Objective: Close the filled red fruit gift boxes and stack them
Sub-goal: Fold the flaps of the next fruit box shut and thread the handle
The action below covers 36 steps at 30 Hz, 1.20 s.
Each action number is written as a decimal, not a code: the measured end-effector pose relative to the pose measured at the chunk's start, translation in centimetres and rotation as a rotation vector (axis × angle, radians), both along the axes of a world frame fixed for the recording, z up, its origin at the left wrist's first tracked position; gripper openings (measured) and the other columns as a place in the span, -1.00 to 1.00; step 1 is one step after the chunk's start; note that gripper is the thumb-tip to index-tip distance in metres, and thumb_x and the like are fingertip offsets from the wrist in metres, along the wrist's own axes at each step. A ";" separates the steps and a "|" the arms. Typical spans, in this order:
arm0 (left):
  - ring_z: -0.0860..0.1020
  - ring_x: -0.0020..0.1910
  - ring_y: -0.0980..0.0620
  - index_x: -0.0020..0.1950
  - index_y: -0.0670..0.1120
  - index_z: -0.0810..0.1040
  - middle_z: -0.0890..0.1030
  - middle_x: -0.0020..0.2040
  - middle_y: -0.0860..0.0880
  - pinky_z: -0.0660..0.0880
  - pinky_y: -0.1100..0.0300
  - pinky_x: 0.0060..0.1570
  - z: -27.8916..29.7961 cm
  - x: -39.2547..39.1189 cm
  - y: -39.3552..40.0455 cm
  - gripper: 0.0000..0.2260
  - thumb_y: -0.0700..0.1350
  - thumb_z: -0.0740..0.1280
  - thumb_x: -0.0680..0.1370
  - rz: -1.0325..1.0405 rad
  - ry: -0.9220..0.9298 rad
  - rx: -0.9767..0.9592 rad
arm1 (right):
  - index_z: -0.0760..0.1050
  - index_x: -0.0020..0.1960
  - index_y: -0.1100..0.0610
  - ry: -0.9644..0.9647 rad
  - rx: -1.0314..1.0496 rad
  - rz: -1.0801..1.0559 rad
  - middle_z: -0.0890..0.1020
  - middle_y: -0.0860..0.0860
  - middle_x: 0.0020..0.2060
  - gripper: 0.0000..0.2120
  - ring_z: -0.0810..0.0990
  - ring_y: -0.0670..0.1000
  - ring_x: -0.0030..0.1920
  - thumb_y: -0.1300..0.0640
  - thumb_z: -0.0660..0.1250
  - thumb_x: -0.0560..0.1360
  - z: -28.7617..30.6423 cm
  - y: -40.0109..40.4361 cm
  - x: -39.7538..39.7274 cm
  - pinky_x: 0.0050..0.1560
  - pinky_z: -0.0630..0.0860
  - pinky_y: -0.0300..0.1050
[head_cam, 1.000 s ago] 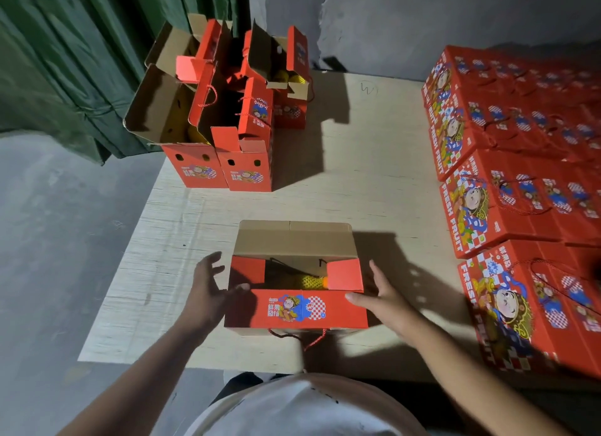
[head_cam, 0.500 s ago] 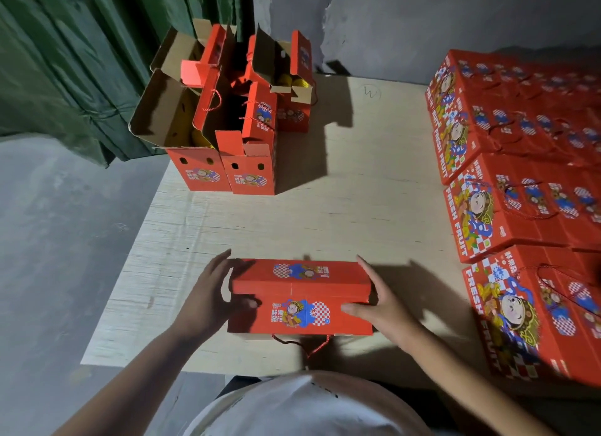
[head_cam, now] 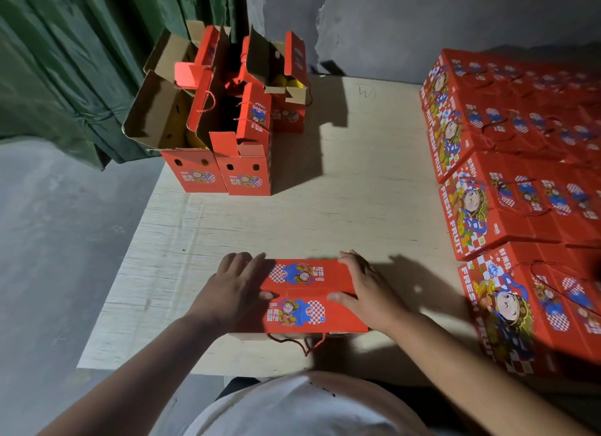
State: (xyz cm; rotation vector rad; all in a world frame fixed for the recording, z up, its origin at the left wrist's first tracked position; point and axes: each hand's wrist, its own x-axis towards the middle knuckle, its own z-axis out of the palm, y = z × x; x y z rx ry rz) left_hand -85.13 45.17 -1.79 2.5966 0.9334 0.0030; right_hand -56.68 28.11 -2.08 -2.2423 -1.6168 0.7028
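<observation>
Closing a filled gift box. The box (head_cam: 307,295) lies near the front edge of the table (head_cam: 341,191), directly before the person, its two top flaps folded down so that they meet along a seam across the middle. The left hand (head_cam: 232,290) lies flat over the left end of the lid, fingers straight and spread, thumb reaching in along the seam; the right hand (head_cam: 367,290) mirrors it on the right end. Neither hand grasps anything — both press palm-down. A red cord handle (head_cam: 302,341) trails from the box's near side over the table edge.

To finish the step well, pressure should probably be even on both ends, so the flaps seat level; whether any locking tab is engaged cannot be told. The cord is best freed before lifting, lest it snag.

The stack of closed boxes (head_cam: 520,188) stands along the right side of the table, well apart from the box in hand — the likely destination. Open boxes (head_cam: 224,136) wait at the far left corner, flaps upright, against a green curtain (head_cam: 65,61).
</observation>
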 end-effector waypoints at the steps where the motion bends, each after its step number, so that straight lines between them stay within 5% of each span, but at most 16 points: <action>1: 0.31 0.41 -0.10 0.68 0.02 0.17 0.38 0.40 -0.04 0.56 -0.08 0.17 -0.1 0.1 0.1 -0.19 0.47 0.03 0.57 -0.014 0.043 0.028 | 0.18 0.61 -0.02 -0.013 0.006 0.010 0.25 -0.06 0.57 -0.25 0.24 -0.02 0.59 -0.26 0.38 0.57 0.1 0.2 -0.2 0.56 0.26 -0.02; 7: 0.32 0.36 -0.11 0.71 0.08 0.05 0.34 0.37 -0.03 0.58 -0.10 0.01 -0.9 0.1 -0.2 -0.25 0.45 -0.07 0.61 -0.035 0.079 0.078 | -0.08 0.70 -0.19 -0.044 -0.065 0.063 0.09 -0.11 0.51 -0.27 0.11 -0.04 0.58 -0.24 0.22 0.67 -0.4 0.1 -0.6 0.55 0.27 -0.03; 16: 0.06 0.64 -0.16 0.70 0.20 -0.15 0.13 0.66 -0.06 0.43 -0.25 0.39 -1.6 0.2 -0.6 -0.25 0.50 -0.08 0.60 0.019 0.093 0.000 | -0.19 0.68 -0.25 -0.074 -0.086 0.084 0.00 -0.07 0.58 -0.28 0.28 0.05 0.54 -0.28 0.14 0.67 -0.8 -0.2 -0.9 0.44 0.46 0.09; 23: -0.15 0.69 -0.04 0.70 0.26 -0.10 0.00 0.72 0.03 0.36 -0.22 0.47 -2.3 0.1 -1.2 -0.42 0.33 -0.16 0.68 0.107 -0.024 -0.075 | 0.08 0.67 -0.28 0.171 0.026 -0.069 -0.03 -0.19 0.65 -0.48 0.07 -0.10 0.65 -0.12 0.10 0.74 -1.5 -0.3 -1.5 0.61 0.12 -0.15; 28: -0.20 0.69 -0.06 0.73 0.07 -0.04 -0.06 0.73 -0.01 0.01 -0.10 0.62 -3.5 -0.1 -1.6 -0.35 0.31 -0.09 0.69 0.164 -0.122 -0.088 | 0.01 0.67 -0.26 0.194 0.027 -0.074 -0.22 -0.26 0.65 -0.45 -0.01 -0.17 0.65 -0.03 0.11 0.76 -2.0 -0.8 -2.0 0.62 0.15 -0.13; 36: -0.02 0.69 -0.02 0.73 0.08 -0.03 0.01 0.72 0.02 0.16 -0.17 0.62 -4.0 0.1 -1.2 -0.24 0.41 0.05 0.63 0.286 -0.270 -0.249 | 0.02 0.68 -0.21 0.193 0.064 -0.069 -0.19 -0.21 0.66 -0.45 -0.02 -0.17 0.65 0.02 0.12 0.75 -2.3 -0.6 -2.0 0.64 0.08 -0.13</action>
